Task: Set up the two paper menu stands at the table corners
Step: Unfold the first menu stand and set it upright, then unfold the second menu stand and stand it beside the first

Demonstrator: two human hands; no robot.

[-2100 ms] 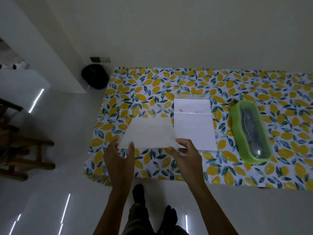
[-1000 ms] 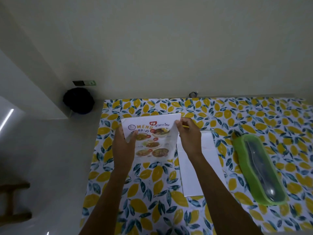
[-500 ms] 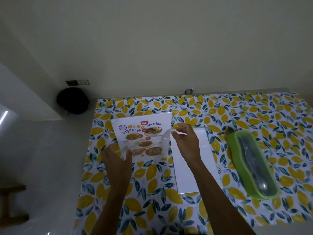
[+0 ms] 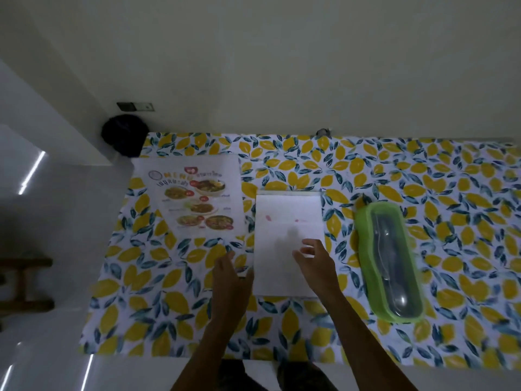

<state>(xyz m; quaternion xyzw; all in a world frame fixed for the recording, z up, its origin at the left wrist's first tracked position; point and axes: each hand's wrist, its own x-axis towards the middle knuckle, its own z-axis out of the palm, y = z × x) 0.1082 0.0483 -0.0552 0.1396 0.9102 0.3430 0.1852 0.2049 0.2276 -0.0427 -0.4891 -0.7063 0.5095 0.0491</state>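
Both hands open and empty over the lemon-print tablecloth [image 4: 146, 277], lower centre of frame

Left hand [image 4: 229, 280] flat, fingers loosely together, thumb at the left edge of the blank white sheet [image 4: 284, 230], gripping nothing. Right hand [image 4: 317, 262] spread, fingers curled slightly over the sheet's lower right part, closed on nothing; contact with the paper unclear. Sheet's long axis up-down in frame. Printed menu [image 4: 197, 198] released, upper left of frame near the table's far-left corner, well apart from both hands, picture side toward the camera, top edge toward the wall. Green lidded cutlery box [image 4: 387, 261] right of the sheet, lengthwise up-down
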